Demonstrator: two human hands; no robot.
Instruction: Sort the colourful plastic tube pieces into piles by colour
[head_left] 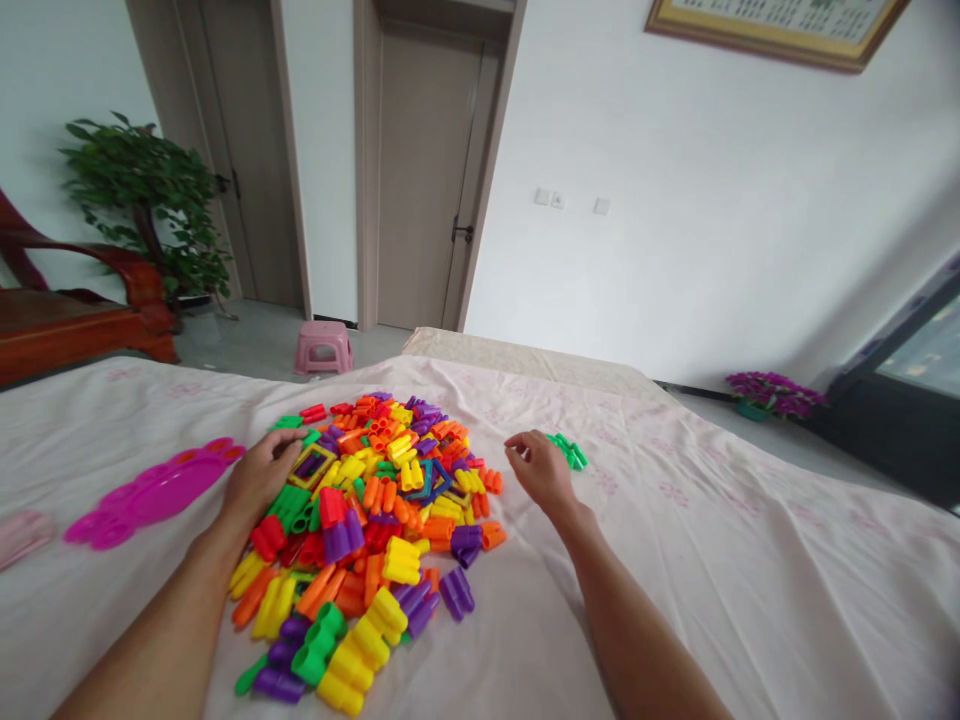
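A large heap of plastic toy pieces [375, 490] in yellow, orange, purple, red and green lies on a pale flowered cloth [675, 560]. My left hand [262, 470] is at the heap's left edge, fingers bent together near green pieces; what they hold, if anything, is hidden. To the right of the heap, my right hand [538, 468] hovers over the cloth with its fingertips drawn together, and I cannot make out anything between them. Just beyond that hand sit several green pieces [570, 452], apart from the heap.
A magenta plastic tray [161, 490] lies left of my left hand, with a pale pink item [22, 537] at the far left. Beyond the cloth stand a pink stool [323, 347], a wooden chair [90, 320] and a potted plant [150, 200]. Purple flowers [776, 392] are at right.
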